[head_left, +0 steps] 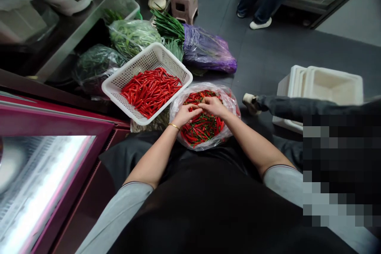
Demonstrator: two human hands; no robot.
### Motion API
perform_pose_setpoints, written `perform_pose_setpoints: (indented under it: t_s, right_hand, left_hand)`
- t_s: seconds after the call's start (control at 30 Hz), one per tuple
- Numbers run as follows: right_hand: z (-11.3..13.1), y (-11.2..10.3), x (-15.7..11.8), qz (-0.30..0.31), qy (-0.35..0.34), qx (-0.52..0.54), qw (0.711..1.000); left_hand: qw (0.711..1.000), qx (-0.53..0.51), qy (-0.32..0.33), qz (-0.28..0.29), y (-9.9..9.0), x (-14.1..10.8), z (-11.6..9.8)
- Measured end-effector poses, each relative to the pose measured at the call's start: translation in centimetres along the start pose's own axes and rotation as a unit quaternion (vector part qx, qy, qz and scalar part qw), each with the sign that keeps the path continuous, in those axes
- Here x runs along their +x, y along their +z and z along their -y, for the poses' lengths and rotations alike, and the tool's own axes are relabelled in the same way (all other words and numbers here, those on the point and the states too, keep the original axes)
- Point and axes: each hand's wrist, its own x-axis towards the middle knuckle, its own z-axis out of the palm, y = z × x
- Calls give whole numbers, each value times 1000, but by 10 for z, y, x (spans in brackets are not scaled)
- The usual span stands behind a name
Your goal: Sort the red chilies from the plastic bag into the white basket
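Note:
A clear plastic bag [232, 130] full of red chilies with green stems [204, 129] stands open between my knees. Over the chilies, my left hand [187, 114] and my right hand [213, 106] meet at the fingertips. Both hands have their fingers pinched together; whatever is between them is too small to make out. To the left of the bag, a white perforated basket [114, 83] holds a heap of red chilies [151, 89] without visible green stems.
Bagged greens [133, 35] and a purple bag [208, 49] of long green stalks lie beyond the basket. A pink stool [184, 0] is behind them. White bins [333, 83] stand at right, near another person's leg [297, 107]. A glass-fronted cabinet [53, 123] is at left.

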Motion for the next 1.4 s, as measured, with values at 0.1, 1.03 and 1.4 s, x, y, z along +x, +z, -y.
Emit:
perform_pose_setpoints:
  t_s: [0.1,1.03,1.4]
  right_hand:
    - [18,7,-12,-81,-114,-1,990]
    - [-10,10,-10,13,-20,-62,998]
    - [3,-3,-22,66,-33,-403,912]
  left_hand:
    - [994,-63,-14,84,-1,-7,-13]
    - [975,-181,-113,-65,12,-6,-16]
    - [968,-212,-70,-110,-53,-15,-35]
